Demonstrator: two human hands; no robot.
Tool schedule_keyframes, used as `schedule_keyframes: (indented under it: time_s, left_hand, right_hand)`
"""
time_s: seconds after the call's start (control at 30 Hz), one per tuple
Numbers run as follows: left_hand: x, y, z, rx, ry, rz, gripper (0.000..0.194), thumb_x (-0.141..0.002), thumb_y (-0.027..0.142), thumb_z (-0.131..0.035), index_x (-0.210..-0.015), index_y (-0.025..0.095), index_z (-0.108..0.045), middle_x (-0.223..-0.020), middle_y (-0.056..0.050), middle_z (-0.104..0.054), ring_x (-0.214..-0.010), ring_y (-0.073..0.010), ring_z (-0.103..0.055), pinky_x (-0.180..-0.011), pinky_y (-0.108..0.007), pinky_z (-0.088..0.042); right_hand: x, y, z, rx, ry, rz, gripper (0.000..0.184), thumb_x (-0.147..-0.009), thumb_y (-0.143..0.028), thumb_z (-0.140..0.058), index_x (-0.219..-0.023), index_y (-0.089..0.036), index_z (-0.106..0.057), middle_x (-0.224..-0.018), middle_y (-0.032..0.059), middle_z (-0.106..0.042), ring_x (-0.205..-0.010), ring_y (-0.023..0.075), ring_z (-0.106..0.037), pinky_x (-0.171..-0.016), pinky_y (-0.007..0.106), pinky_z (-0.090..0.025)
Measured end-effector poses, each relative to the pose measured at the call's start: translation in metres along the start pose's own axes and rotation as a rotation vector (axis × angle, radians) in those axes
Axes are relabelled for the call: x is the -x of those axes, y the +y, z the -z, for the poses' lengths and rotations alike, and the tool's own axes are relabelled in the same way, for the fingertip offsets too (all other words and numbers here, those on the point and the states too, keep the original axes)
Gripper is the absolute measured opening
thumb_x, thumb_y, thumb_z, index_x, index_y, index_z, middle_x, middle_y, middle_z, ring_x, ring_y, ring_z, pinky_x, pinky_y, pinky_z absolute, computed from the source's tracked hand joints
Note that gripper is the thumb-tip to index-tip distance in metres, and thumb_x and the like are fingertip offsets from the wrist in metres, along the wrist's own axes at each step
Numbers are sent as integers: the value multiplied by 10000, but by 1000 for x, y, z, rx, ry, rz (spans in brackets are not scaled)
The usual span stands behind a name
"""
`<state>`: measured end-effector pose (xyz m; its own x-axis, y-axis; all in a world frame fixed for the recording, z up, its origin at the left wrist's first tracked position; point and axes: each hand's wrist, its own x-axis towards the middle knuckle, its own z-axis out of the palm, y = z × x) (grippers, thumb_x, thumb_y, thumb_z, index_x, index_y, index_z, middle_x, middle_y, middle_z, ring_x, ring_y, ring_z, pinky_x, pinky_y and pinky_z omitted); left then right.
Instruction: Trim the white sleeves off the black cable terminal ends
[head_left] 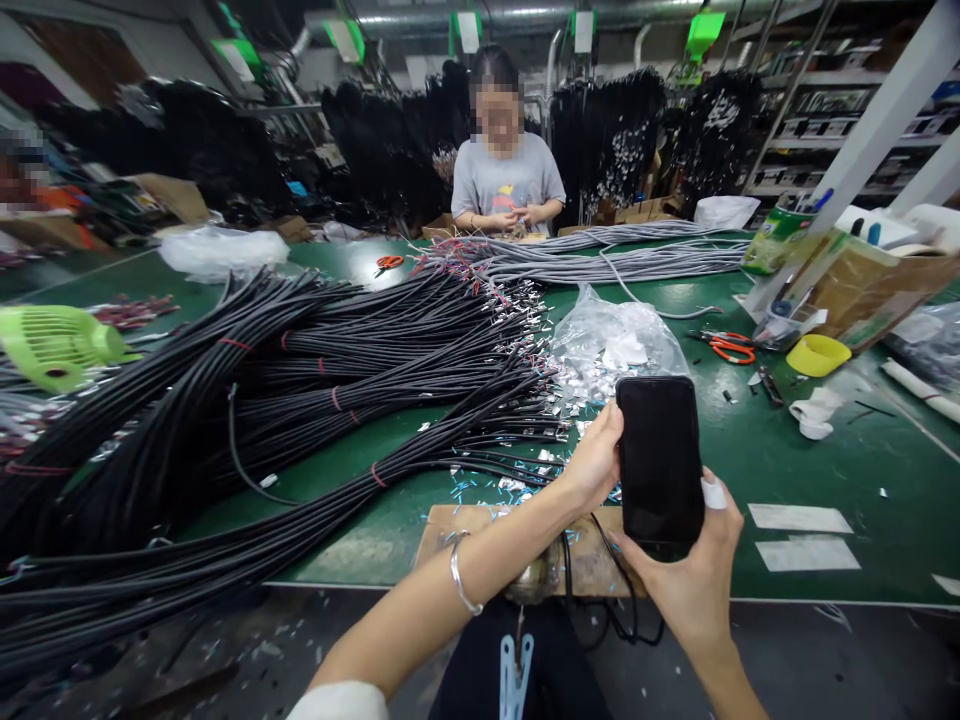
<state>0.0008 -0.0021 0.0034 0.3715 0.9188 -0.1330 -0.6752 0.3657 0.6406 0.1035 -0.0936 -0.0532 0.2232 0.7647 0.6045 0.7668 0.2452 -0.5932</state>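
Observation:
A black smartphone [658, 465] with a dark screen is held upright over the table's front edge. My left hand [598, 462] grips its upper left side. From below and the right, my right hand [694, 560] holds the lower part, with a white wrap on one finger. Beneath my left forearm lies a wooden board [442, 530] with black cords beside it. Bundles of black cables [390, 395], tied with reddish bands, spread over the table to the left, their stripped ends near a clear plastic bag [615, 340].
Orange-handled cutters [731, 347], a yellow ring [818, 355] and a cardboard box [855, 285] stand to the right. Grey cables [622, 262] cross the back, before a seated person [506, 180]. A green fan [60, 345] is at left. White strips [802, 518] lie on the green table [772, 440].

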Motion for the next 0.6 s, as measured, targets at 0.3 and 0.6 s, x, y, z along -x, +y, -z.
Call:
schedule_keyframes:
  time_s: [0.3,0.6]
  left_hand:
    - [1,1,-2,-18,3,-6,263,-807,393,-615,-969,185,-625,-956,-35,-667,-970,-199,-588,-902,-330,-424]
    - [2,1,-3,-15,-5,20,182,-879,316,-527,-995,207,-616,-1018,-27,-661,-989,-182,-590,-928,-332,-414]
  right_hand:
    - [1,3,-2,86,50,78,1042,-605,-367,-785,-1435,-229,-170,-1361,165,-318,-1237,345,-353,-980,546,-340]
    - [3,5,-4,64,114,108,1019,-600,-336,-798,-1422,-245,-201,-1352,163,-358,-1225,341,-392,-968,548,-359]
